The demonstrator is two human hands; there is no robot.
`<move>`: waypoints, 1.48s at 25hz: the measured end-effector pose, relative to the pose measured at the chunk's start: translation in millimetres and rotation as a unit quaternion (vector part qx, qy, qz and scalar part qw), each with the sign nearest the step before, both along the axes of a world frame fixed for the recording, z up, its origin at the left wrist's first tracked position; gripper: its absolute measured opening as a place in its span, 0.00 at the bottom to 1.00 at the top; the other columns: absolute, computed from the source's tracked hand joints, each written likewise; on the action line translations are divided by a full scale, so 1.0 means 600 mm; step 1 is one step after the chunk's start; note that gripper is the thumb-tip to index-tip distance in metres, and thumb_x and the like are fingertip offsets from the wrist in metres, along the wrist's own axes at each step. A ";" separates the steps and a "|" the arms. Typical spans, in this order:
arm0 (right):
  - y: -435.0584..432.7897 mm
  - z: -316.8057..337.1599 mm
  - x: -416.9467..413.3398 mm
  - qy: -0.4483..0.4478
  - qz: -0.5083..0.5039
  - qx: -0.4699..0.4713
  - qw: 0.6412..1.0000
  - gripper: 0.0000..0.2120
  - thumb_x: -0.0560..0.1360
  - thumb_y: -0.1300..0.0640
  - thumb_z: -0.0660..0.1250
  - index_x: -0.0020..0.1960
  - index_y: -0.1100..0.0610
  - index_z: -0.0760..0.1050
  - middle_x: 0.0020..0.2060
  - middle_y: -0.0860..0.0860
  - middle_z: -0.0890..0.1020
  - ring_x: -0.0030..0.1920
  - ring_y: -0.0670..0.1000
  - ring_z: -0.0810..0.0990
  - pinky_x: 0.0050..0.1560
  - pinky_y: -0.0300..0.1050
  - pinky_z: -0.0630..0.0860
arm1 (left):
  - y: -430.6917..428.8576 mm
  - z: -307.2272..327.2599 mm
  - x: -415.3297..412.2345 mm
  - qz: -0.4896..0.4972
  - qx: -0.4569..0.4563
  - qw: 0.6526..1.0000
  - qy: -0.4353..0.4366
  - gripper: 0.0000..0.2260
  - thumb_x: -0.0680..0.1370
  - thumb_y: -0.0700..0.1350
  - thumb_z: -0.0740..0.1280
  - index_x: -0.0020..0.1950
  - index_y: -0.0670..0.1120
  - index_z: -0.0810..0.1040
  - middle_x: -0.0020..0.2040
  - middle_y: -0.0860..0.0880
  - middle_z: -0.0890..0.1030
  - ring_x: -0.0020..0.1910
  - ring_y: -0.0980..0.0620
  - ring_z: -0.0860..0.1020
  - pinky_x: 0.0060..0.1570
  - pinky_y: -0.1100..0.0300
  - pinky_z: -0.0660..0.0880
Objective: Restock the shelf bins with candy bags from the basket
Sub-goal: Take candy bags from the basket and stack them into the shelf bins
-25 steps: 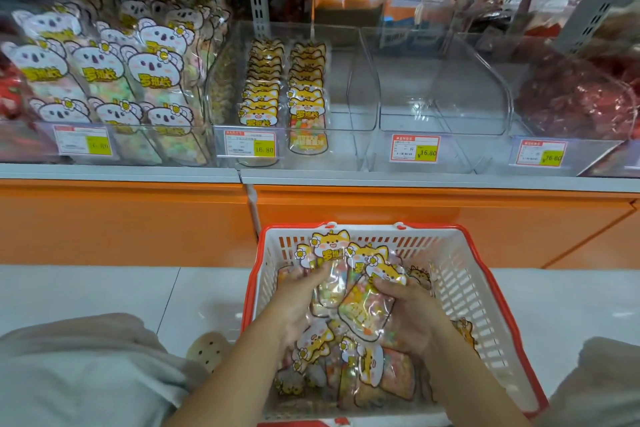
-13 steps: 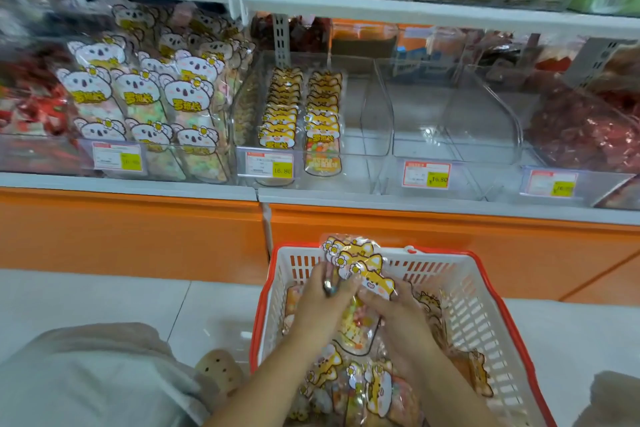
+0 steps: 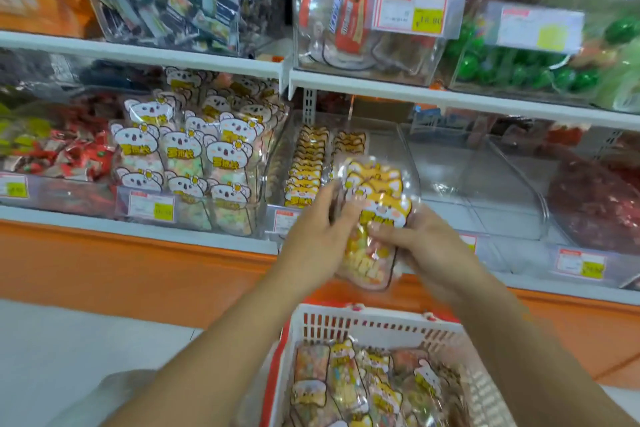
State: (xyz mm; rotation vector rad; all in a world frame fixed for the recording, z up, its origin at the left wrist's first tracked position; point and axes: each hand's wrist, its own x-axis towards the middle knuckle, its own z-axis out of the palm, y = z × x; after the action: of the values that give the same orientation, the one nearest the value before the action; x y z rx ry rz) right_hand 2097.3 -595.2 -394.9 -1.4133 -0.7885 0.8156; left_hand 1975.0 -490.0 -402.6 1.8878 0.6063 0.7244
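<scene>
Above the basket (image 3: 381,326), the left grip (image 3: 311,246) and the right grip (image 3: 427,244) hold a stack of candy bags (image 3: 375,201). Keep it even, then stand it in the clear bin (image 3: 414,170).

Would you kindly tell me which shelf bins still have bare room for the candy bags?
The clear bin between the yellow-bag bin and the red-candy bin is bare. The yellow-bag bin also has room right of its two rows, though the held candy bags partly hide that gap. The koala-bag bin is packed full.
</scene>
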 end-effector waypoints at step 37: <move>0.254 -0.031 0.075 -0.149 0.037 -0.318 0.936 0.30 0.70 0.72 0.70 0.69 0.56 0.69 0.45 0.59 0.82 0.33 0.51 0.82 0.33 0.47 0.82 | 0.182 -0.061 -0.035 0.093 0.323 0.935 0.114 0.26 0.79 0.42 0.66 0.76 0.51 0.63 0.77 0.53 0.63 0.75 0.53 0.61 0.70 0.61 0.54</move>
State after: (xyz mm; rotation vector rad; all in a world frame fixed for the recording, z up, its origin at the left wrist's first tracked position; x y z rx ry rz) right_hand 2142.3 -443.0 -413.5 -2.1327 -0.8480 0.9783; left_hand 1954.2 -380.6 -439.0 2.5746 0.7612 0.9081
